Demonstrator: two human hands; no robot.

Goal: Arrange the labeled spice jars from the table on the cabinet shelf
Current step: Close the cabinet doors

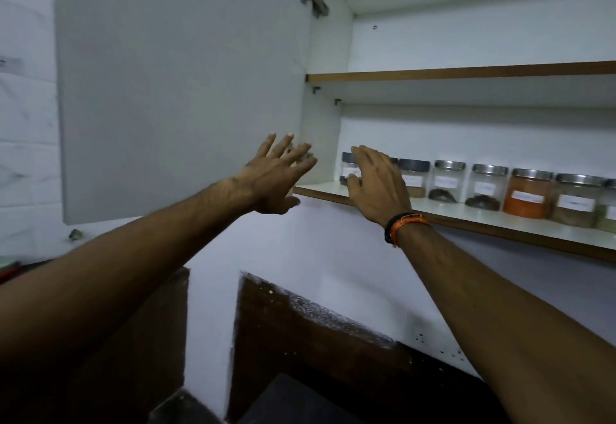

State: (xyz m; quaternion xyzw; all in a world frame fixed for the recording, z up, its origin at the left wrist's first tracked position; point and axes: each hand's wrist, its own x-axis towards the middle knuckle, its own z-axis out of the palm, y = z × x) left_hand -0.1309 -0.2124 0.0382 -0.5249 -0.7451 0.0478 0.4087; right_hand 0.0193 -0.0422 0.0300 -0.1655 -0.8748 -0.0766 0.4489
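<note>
Both my arms reach up toward the open cabinet. My left hand (276,177) is spread, fingers straight, in front of the door's (180,90) lower inner edge, holding nothing. My right hand (375,183), with a band (405,225) at the wrist, has its fingers loosely straight in front of the leftmost jar (348,168); I cannot tell whether they touch it. The jars stand in a row along the lower shelf (466,220), one filled orange (528,197). The upper shelf (466,72) sits above.
</note>
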